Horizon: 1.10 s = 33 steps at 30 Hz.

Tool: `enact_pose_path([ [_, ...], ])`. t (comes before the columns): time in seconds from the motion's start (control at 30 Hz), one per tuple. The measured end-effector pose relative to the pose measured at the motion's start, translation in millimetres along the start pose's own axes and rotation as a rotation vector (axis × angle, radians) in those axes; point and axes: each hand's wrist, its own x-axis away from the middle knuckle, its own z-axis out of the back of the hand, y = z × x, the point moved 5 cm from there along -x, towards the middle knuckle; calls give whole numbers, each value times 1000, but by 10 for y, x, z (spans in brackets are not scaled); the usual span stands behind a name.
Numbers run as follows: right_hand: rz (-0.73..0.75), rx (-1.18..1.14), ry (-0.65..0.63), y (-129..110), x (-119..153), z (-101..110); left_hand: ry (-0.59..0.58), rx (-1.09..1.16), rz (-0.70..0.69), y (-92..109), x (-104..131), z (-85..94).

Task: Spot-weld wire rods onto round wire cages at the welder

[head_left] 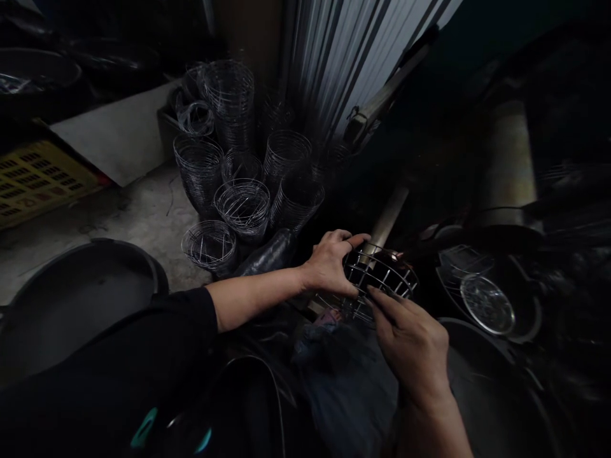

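Note:
A round wire basket [382,275] with open mesh sits in front of me, right of the middle. My left hand [333,262] grips its left rim, thumb and fingers bent around the wire. At the near side of the rim is my right hand [413,337], its fingers closed on a thin dark object that I cannot make out. A pale bar [392,213] reaches from behind down into the basket.
Stacks of wire baskets [243,203] stand left of centre. A large dark tub [90,299] is at the left, beyond it a yellow crate [41,178]. Another tub [487,381] and a round shiny dish [487,304] lie at the right.

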Motion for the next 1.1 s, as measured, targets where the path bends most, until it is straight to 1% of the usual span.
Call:
enact_pose_path([
  [0.07, -7, -10, 8, 46, -52, 0, -6, 9, 12, 3, -57, 2],
  [0.23, -43, -63, -21, 159, -161, -11, -13, 18, 53, -6, -166, -1],
  [0.5, -139, -156, -27, 234, -180, -66, -2, -7, 11, -57, -245, -38],
  [0.63, -178, -136, -6, 381, -263, -114, 1, -32, 51, -53, -377, -39],
  [0.73, -220, -179, -4, 474, -300, -119, 1, -45, 90, -56, -456, -42],
  [0.77, -259, -215, 3, 489, -292, -103, -1, -47, 92, -57, -470, -44],
  [0.83, -398, -330, 80, 501, -235, -28, -10, -48, 93, -59, -493, -52],
  [0.93, -657, -573, 298, 469, -71, 102, -15, -41, 115, -51, -551, -59],
  [0.97, -725, -651, 340, 449, -14, 113, -5, -36, 129, -43, -581, -54],
  [1.0, -779, -716, 350, 431, 38, 103, 7, -34, 146, -37, -614, -46],
  [1.03, -820, -763, 332, 419, 87, 74, 14, -33, 162, -35, -646, -39],
  [1.1, -860, -812, 248, 422, 179, -12, 6, -32, 173, -57, -690, -28],
])
